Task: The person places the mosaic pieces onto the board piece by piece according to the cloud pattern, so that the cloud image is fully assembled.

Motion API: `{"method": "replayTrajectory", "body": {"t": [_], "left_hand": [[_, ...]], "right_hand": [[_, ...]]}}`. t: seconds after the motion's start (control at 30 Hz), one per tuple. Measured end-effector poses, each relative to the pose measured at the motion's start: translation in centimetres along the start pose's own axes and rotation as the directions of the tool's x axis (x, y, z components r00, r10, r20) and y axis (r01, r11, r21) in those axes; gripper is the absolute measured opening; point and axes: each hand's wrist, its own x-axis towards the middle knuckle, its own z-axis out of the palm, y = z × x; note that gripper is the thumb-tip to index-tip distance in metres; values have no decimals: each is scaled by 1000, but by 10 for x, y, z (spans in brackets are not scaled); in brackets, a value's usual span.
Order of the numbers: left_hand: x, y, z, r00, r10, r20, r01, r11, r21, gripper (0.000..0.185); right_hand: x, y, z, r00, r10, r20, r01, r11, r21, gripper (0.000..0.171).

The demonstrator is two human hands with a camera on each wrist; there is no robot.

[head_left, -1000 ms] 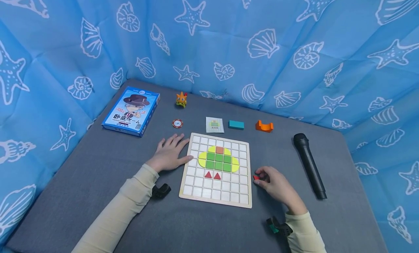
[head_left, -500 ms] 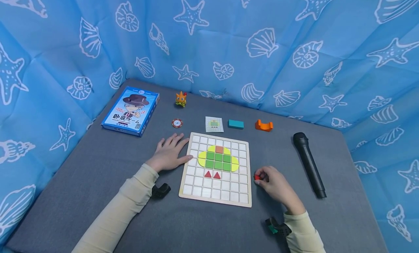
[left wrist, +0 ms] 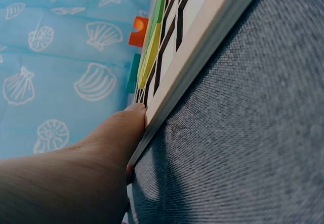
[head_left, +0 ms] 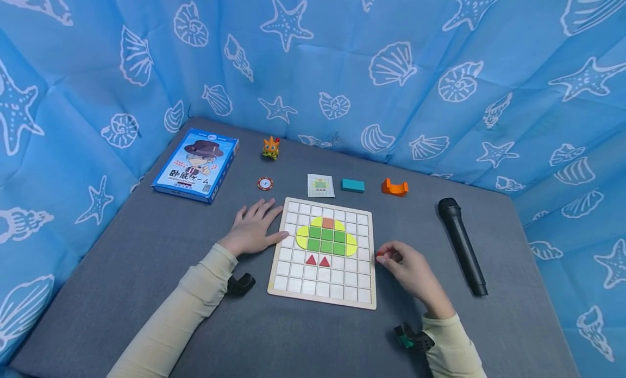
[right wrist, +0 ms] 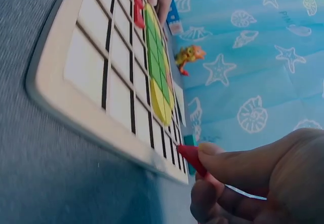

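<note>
A wooden grid board (head_left: 323, 299) lies flat on the grey table, bearing green squares (head_left: 326, 242), yellow rounded pieces (head_left: 301, 237), one orange-brown square (head_left: 328, 223) and two red triangles (head_left: 311, 260) below them. At the board's right edge my right hand (head_left: 408, 266) pinches a small red piece (right wrist: 191, 158) between thumb and fingers; the fingers hide part of it, and its full shape cannot be told. My left hand (head_left: 254, 231) is spread flat on the table, its thumb (left wrist: 132, 117) touching the board's left edge.
Behind the board lie a pattern card (head_left: 320, 186), a teal block (head_left: 352, 186), an orange notched block (head_left: 394, 188) and a poker chip (head_left: 265, 183). A small toy figure (head_left: 271, 148) and a blue game box (head_left: 196, 165) stand left, a black microphone (head_left: 462, 246) right.
My right hand has shifted slightly up and left with the red piece, reaching the board's right edge. The left hand and the pieces on the board stay where they were.
</note>
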Motion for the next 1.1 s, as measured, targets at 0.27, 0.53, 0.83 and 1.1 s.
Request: {"method": "replayTrajectory", "body": {"t": [0.27, 0.53, 0.83, 1.1], "left_hand": [[0, -1, 1, 1000, 4, -1, -4, 1000, 5, 74], [0, -1, 1, 1000, 3, -5, -3, 1000, 2, 74], [-1, 0, 0, 1000, 3, -3, -3, 1000, 0, 74], [0, -1, 1, 1000, 3, -11, -3, 1000, 3, 73]], "right_hand": [[1, -12, 15, 996, -87, 19, 86, 994, 63, 21], [6, -25, 29, 990, -138, 13, 136, 985, 102, 10], [9, -35, 41, 974, -219, 62, 213, 973, 92, 8], [11, -40, 46, 969, -236, 70, 232, 971, 62, 9]]}}
